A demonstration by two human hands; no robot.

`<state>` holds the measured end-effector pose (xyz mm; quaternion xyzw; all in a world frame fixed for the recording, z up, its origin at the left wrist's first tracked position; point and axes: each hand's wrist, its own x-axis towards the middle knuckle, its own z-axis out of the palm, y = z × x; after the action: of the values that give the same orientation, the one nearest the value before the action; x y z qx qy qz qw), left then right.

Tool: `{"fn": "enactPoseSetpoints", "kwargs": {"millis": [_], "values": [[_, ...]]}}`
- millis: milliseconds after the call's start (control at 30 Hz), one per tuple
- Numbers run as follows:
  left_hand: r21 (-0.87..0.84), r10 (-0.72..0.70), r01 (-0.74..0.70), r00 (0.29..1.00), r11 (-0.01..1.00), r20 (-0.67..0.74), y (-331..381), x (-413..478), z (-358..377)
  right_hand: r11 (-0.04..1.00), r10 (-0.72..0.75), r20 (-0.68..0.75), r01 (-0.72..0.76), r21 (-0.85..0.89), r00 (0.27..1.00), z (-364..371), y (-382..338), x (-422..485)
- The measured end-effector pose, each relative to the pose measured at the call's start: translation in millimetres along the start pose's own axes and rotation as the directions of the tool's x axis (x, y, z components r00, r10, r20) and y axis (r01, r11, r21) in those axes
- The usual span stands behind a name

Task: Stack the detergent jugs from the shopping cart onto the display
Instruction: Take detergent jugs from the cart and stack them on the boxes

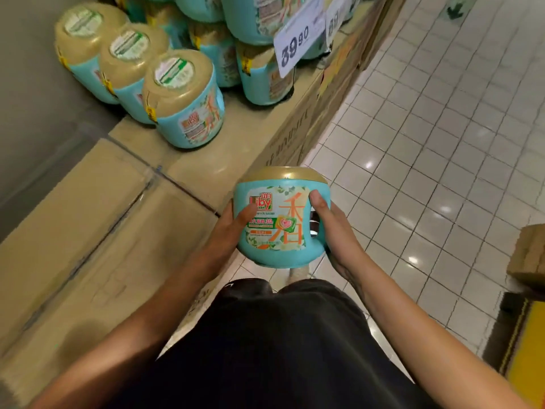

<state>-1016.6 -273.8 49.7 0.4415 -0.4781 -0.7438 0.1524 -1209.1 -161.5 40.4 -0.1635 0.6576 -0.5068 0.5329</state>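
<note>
"Head view, close in: where's the jug (280,222)?"
"Both hands grip it. The left hand (233,225) is curled round the label side and the right hand (330,228) is wrapped at the handle. It's upright in front of the body, near the edge of the cardboard base (97,219), not resting on it."
"And further off?"
"A row of 3 jugs (129,72) sits on that base, with more piled behind by the price tag (298,42). I'd judge stacking well underway, this 1 yet to place. The cart's out of sight, so the remaining count can't be told."
</note>
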Motion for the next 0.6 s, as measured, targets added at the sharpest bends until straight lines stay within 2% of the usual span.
{"fn": "enactPoseSetpoints", "kwargs": {"millis": [100,200,333,500,600], "values": [[-0.107,0.007,-0.022,0.991,0.994,-0.137,16.7,14.4,8.6,0.995,-0.032,0.155,0.045,-0.086,0.987,-8.3,-35.2,41.8],[-0.101,0.052,-0.075,0.976,0.992,-0.211,28.1,21.7,11.0,0.982,-0.062,0.286,0.109,-0.151,0.956,-7.1,-67.8,78.8],[-0.101,0.111,-0.149,0.944,0.984,-0.311,33.3,29.2,3.0,0.955,-0.094,0.467,0.213,-0.207,0.879,6.9,-96.4,121.3],[-0.091,0.206,-0.271,0.875,0.958,-0.438,36.5,49.3,-13.0,0.940,-0.125,0.556,0.278,-0.199,0.822,27.8,-107.6,158.4],[-0.050,0.243,-0.297,0.857,0.954,-0.455,32.8,67.1,-24.3,0.932,-0.146,0.574,0.306,-0.193,0.806,35.4,-111.6,170.8]]}}
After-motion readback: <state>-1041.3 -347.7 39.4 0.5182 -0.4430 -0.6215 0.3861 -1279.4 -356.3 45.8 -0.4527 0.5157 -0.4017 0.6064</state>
